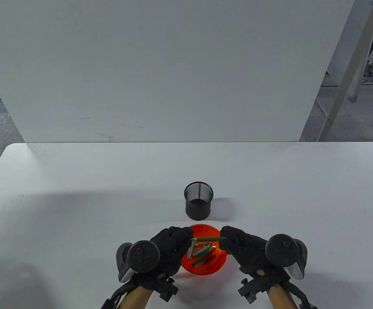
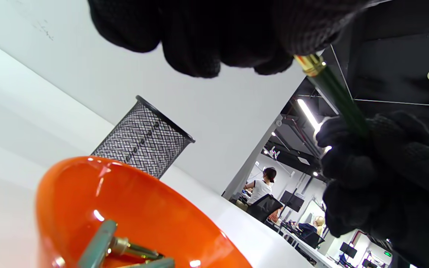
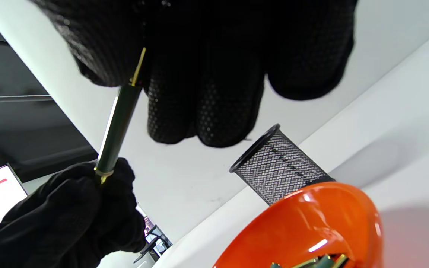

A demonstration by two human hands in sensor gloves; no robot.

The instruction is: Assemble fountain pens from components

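A dark green pen with gold trim is held level above the orange bowl. My left hand grips its left end and my right hand grips its right end. The pen's barrel also shows in the left wrist view and in the right wrist view, running from one gloved hand to the other. Several green and gold pen parts lie in the bowl. A black mesh pen cup stands just behind the bowl.
The white table spreads wide to both sides. A white board stands along its far edge. The bowl and the mesh cup sit close under my hands.
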